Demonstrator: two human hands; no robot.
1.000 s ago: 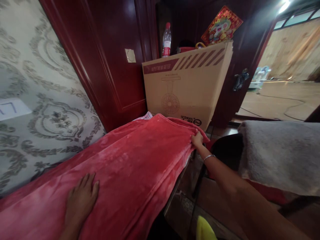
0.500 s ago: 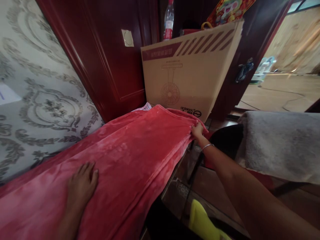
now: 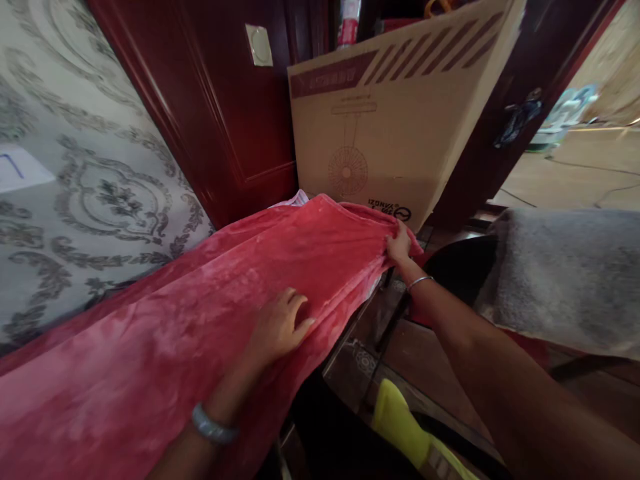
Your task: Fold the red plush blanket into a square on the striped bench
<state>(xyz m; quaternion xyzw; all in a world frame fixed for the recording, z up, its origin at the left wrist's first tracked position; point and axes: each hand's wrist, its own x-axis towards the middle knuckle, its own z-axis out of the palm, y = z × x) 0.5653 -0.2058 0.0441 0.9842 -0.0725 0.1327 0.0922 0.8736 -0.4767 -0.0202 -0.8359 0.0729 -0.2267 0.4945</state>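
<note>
A plush red blanket (image 3: 200, 300) lies folded lengthwise over a long surface against the wall. My right hand (image 3: 399, 244) is closed round its far right corner, with the fingertips partly hidden by the cloth. Above the blanket's middle, close to its right edge, is my left hand (image 3: 280, 327), fingers a little curled and thumb apart; it holds nothing. Whether its fingers touch the cloth I cannot tell. A pale lining shows at the blanket's far left corner.
Beyond the blanket stands a large cardboard box (image 3: 400, 127) with a bottle (image 3: 349, 23) behind its top edge. A dark red door panel (image 3: 240, 120) and patterned wall (image 3: 115, 187) border the left. At right are a grey fluffy cover (image 3: 575, 280) and, lower, a yellow object (image 3: 400, 420).
My left hand has come off its flat rest on the blanket and moved right and forward. My right hand keeps its hold on the corner. The view has tipped down slightly.
</note>
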